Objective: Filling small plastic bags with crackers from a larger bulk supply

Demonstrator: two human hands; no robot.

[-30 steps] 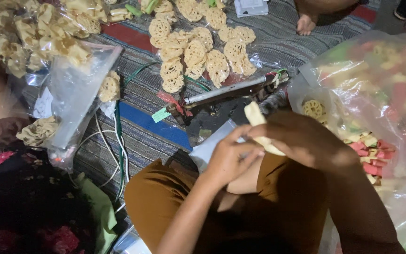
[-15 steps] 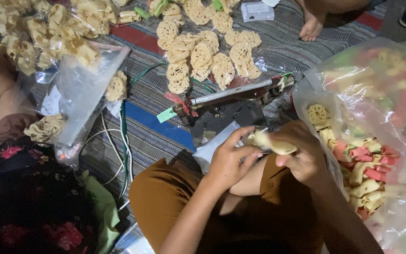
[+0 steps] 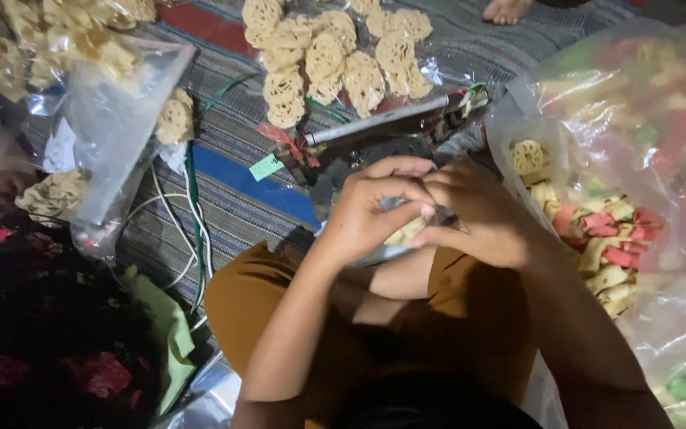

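A pale cracker in a small clear plastic bag [image 3: 406, 232] sits at the centre of the frame, pinched between both hands above the person's lap. The bag is partly hidden by fingers, so it may hold more than one piece.

At the far left, a dark cloth with red flowers [image 3: 33, 349] fills the lower corner. Above it, in the upper left, a clear plastic bag of pale lattice crackers [image 3: 81, 56] lies on a striped woven mat [image 3: 232, 214]. White and green cables [image 3: 192, 214] run down the mat beside a green cloth [image 3: 164, 334].

Toward the upper middle, loose round lattice crackers [image 3: 335, 59] are spread over clear plastic. Just below them lies a long metal bar-shaped tool, possibly a bag sealer [image 3: 391, 123].

In the centre, the left hand [image 3: 371, 210] curls its fingers around the small bag from the left, thumb and fingertips closed on it. The right hand [image 3: 478, 214] meets it from the right, fingers bent and gripping the same bag, the two hands touching. Below them are the person's brown trousers [image 3: 279, 310].

At the right edge, a large clear plastic sack of mixed red, green and pale crackers [image 3: 629, 206] stands open just beside the right forearm. At the top edge, another person's bare foot [image 3: 510, 9] rests on the mat.
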